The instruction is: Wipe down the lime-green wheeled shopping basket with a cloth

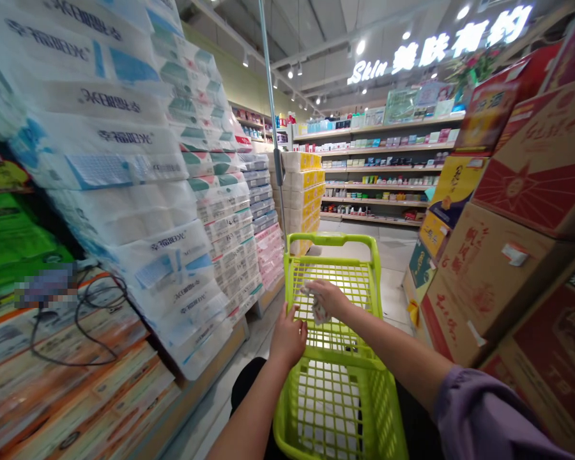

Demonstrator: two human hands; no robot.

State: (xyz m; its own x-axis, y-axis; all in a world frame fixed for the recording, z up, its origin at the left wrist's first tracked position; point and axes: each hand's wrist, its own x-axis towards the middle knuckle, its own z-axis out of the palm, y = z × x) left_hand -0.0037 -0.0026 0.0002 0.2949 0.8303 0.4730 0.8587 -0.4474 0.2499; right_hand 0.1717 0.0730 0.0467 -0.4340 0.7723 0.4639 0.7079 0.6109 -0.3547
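A lime-green plastic shopping basket (329, 364) with a lattice of square holes stands in front of me, its raised handle (333, 239) at the far end. My left hand (288, 337) is closed around the basket's left rim, fingertips curling over the inner side. Over the far part of the basket, my right hand (329, 299) is closed on a crumpled white cloth (320, 312) with dark and reddish marks. The cloth lies against or just above the lattice; I cannot tell which. Part of it is hidden under the fingers.
Tall stacks of wrapped toilet paper (119, 128) rise on the left, beside orange-and-white packs (76, 377) with a black cable (76, 319). A thin metal pole (271, 83) stands ahead. Cardboard boxes (489, 268) line the right side. Stocked shelves (378, 150) cross the back.
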